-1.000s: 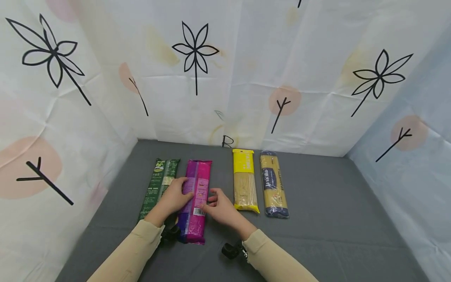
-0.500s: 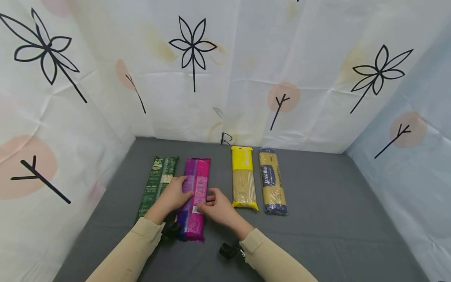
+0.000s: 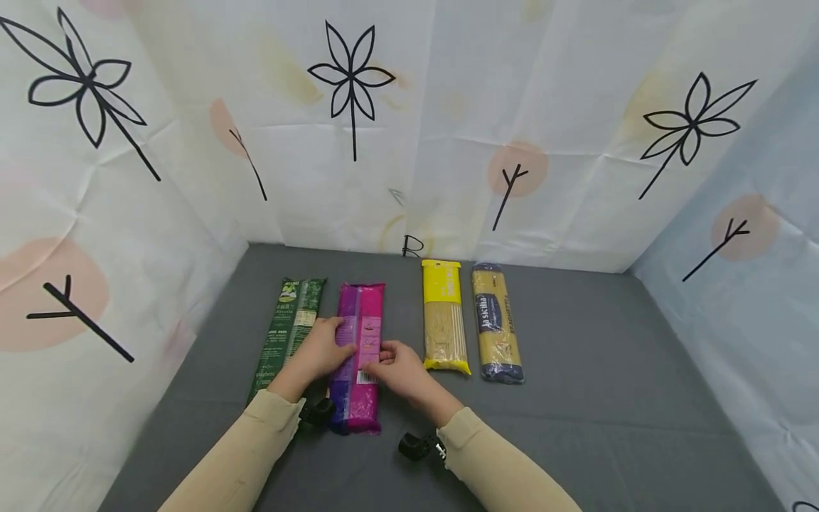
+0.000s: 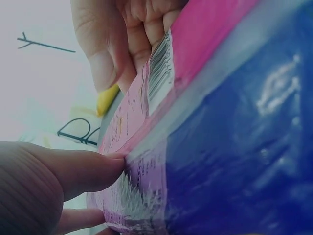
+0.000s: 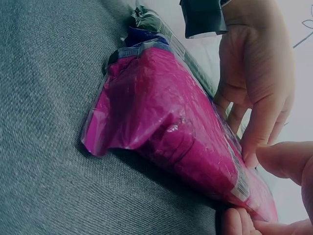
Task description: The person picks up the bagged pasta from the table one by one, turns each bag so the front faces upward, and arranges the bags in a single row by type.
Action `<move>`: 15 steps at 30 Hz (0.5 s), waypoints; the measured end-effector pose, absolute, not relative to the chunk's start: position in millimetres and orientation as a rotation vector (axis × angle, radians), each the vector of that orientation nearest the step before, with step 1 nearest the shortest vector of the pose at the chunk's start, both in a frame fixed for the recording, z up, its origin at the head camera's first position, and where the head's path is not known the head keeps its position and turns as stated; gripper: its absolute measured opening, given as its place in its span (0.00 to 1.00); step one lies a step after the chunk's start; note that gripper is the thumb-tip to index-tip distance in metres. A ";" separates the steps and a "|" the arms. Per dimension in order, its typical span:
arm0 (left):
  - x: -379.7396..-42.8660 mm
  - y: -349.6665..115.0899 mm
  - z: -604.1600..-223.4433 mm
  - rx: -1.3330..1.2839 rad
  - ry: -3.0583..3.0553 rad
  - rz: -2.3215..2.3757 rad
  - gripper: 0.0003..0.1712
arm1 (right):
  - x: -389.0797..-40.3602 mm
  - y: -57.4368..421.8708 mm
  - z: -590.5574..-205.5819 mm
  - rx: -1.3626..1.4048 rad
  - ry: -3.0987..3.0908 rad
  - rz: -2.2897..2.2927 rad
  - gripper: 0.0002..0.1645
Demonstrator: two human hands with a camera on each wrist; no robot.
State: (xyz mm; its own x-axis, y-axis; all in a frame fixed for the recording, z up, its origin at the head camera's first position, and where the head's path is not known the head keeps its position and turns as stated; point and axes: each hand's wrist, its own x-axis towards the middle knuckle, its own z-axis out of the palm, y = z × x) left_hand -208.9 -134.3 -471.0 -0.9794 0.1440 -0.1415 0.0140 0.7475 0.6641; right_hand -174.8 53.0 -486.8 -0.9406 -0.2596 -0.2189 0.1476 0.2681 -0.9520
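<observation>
A long pink and purple pasta packet (image 3: 369, 331) lies lengthwise on the grey cloth. My left hand (image 3: 315, 355) grips its left side, thumb on the top face and fingers over the left edge. At the right edge, my right hand (image 3: 409, 373) holds the packet, its thumb by the barcode and its fingers curled low along the side. In the left wrist view the left thumb (image 4: 88, 169) presses the wrapper beside the seam. The right wrist view shows the packet's crimped near end (image 5: 117, 117) on the cloth, with the right fingers (image 5: 235, 223) tucked against its edge.
A green spaghetti packet (image 3: 281, 331) lies close on the left, partly covered by the left hand and forearm. To the right are a yellow noodle packet (image 3: 443, 320) and a blue-labelled pasta packet (image 3: 498, 327). Patterned white curtains (image 3: 448, 107) border the grey cloth (image 3: 595, 370).
The near end of the pink and purple packet has swung slightly right, so it lies straighter. Both hands shift a little with it. The head view has tilted slightly.
</observation>
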 end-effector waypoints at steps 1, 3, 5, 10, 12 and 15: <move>-208.8 -133.8 -471.7 0.122 2.756 1.053 0.38 | -174.5 53.1 -486.4 -0.112 2.208 -1.716 0.34; -208.2 -133.0 -472.8 0.120 2.744 1.059 0.38 | -173.7 53.4 -486.3 -0.126 2.207 -1.700 0.31; -207.6 -132.8 -474.6 0.113 2.726 1.065 0.38 | -172.7 53.7 -486.7 -0.142 2.204 -1.683 0.29; -205.9 -132.3 -475.7 0.111 2.713 1.074 0.39 | -170.2 53.6 -486.3 -0.190 2.146 -1.679 0.35; -205.9 -132.0 -475.0 0.116 2.717 1.074 0.39 | -168.9 52.7 -483.5 -0.210 2.110 -1.689 0.39; -206.1 -131.0 -472.8 0.111 2.709 1.062 0.40 | -168.0 50.6 -479.8 -0.203 2.072 -1.701 0.40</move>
State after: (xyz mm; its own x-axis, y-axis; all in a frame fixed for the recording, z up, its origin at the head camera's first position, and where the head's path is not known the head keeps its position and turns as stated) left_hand -206.1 -131.0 -472.8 -0.9709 0.1530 -0.1845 -0.0132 0.7345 0.6784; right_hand -168.0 50.6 -479.8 -0.8882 -0.3876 -0.2468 0.1667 0.2286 -0.9591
